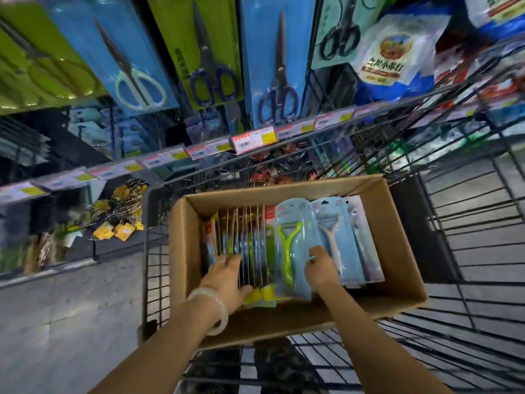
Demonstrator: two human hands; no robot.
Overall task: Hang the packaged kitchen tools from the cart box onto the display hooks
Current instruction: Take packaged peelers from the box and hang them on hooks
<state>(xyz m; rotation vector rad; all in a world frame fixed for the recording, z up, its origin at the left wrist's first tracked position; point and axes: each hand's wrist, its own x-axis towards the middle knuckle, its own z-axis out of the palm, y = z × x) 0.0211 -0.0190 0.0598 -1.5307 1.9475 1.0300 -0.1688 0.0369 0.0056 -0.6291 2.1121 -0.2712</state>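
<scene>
Store shelving fills the top of your view, with packaged scissors (279, 81) hanging in blue and green cards above a rail of price tags (252, 140). Below them a wire cart (468, 228) carries an open cardboard box (397, 251).

Inside the box, a row of packaged kitchen tools (247, 237) stands on edge along the left wall. Flat against the right side lie a green peeler pack (289, 251) and a white peeler pack (332, 237).

Your left hand (227, 277), a pale bangle (216, 308) on its wrist, rests with relaxed fingers spread over the near ends of the upright row, gripping nothing. Your right hand (319, 265) lies between the two peeler packs with fingers curled; whether it pinches an edge cannot be told.

To do this step well, take one pack at a time by its near edge, lift it clear of its neighbours, and turn the hang hole at the far end upward before reaching for a hook.
</scene>
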